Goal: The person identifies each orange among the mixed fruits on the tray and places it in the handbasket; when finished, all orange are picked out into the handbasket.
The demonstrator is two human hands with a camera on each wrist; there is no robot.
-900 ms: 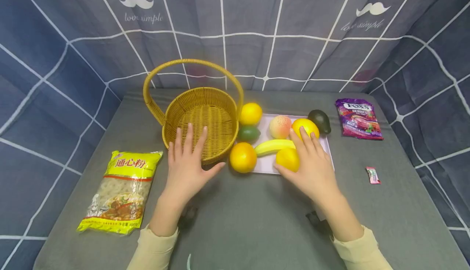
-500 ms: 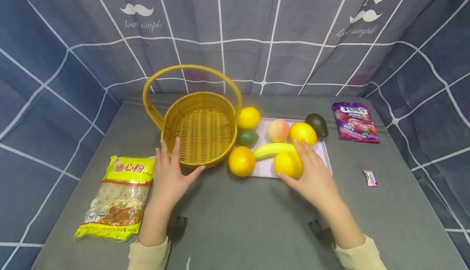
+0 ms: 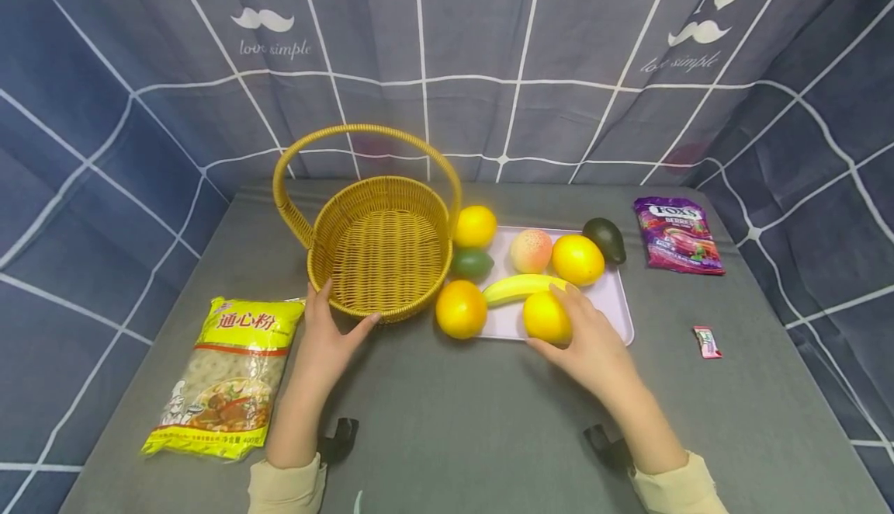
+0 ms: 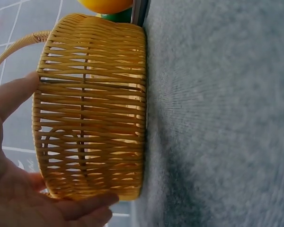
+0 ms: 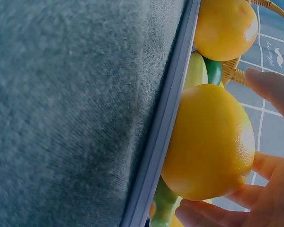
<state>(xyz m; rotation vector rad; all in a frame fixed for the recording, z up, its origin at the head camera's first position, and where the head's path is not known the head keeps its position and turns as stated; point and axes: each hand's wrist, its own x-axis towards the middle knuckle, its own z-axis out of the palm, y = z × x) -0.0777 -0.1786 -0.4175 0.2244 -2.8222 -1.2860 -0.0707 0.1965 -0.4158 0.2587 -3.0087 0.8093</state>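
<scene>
A round wicker basket (image 3: 384, 262) with a tall arched handle stands left of centre. My left hand (image 3: 327, 351) holds its near left side; in the left wrist view the thumb rests at the rim and the fingers lie along the wall. On the pale pink tray (image 3: 618, 316), an orange (image 3: 547, 317) sits beside my right hand (image 3: 597, 347). In the right wrist view the right fingers curve behind this orange (image 5: 209, 144), while the thumb stands apart from it. A banana (image 3: 520, 289) and a peach (image 3: 531, 251) lie on the tray too.
More oranges (image 3: 462, 310), a green fruit (image 3: 472, 264) and a dark avocado (image 3: 604, 240) sit around the tray. At left lies a yellow pasta bag (image 3: 226, 378). A purple candy bag (image 3: 679, 235) and a small wrapped candy (image 3: 707, 342) are at right. Gridded curtains surround the table.
My left hand has drawn back from above the basket and come to its near left rim. The right hand has lowered beside the near orange, its fingers bending inward. The fruit stays in place.
</scene>
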